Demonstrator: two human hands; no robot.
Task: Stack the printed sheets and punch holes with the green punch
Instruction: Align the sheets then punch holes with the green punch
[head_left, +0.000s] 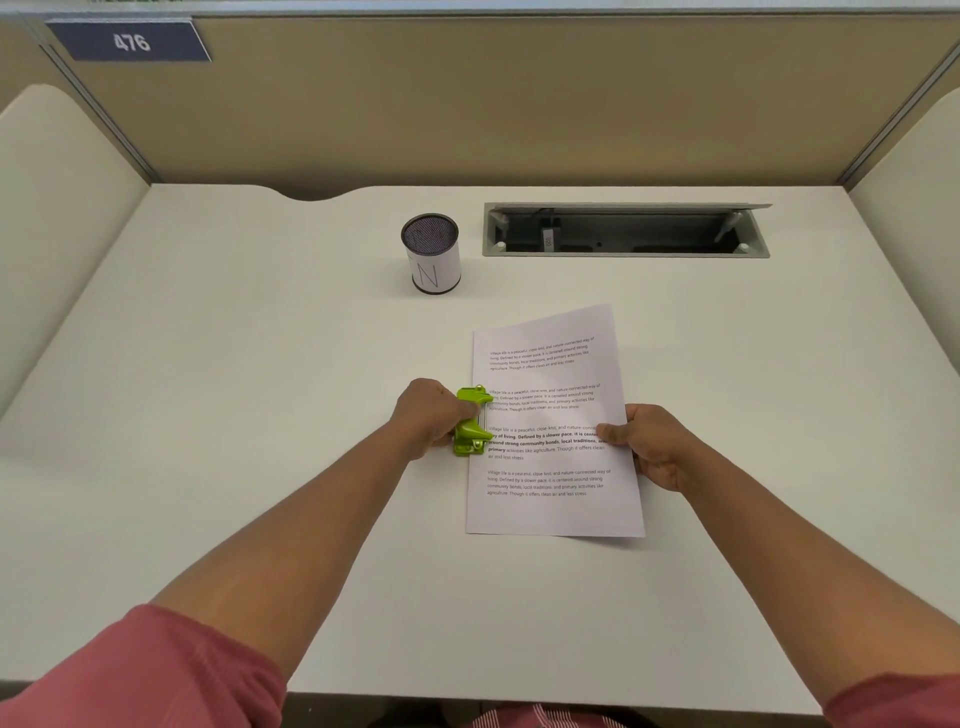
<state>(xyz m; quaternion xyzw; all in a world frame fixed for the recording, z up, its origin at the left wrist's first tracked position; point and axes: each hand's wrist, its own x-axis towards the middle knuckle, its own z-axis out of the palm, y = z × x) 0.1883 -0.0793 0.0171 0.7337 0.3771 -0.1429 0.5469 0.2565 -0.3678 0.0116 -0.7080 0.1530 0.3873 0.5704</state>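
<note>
Red sleeves (156, 670) show at the lower left and lower right corners of the frame, both forearms reaching up toward the centre over the white table (260, 364). At centre right lie the printed sheets (550, 467), squared into one stack as far as can be seen, text facing up, slightly rotated. The right hand (649, 447) pinches the stack's right edge at mid-height, thumb on top and fingers curled beneath. The left hand (428, 410) is wrapped around the green punch (471, 421), which sits over the left edge of the stack near its middle; whether the edge is fully seated in the slot cannot be told. Judgement: the step in hand is the punching itself. To do it well, the paper edge should be pushed to the back stop of the punch, the right hand keeping the stack flat and aligned so no sheet slips, then the lever pressed straight down in one firm stroke. A skewed stack would give misaligned holes. Farther up, near the centre, stands a mesh pen cup (431, 254), and to its right an open cable tray (626, 231).
</note>
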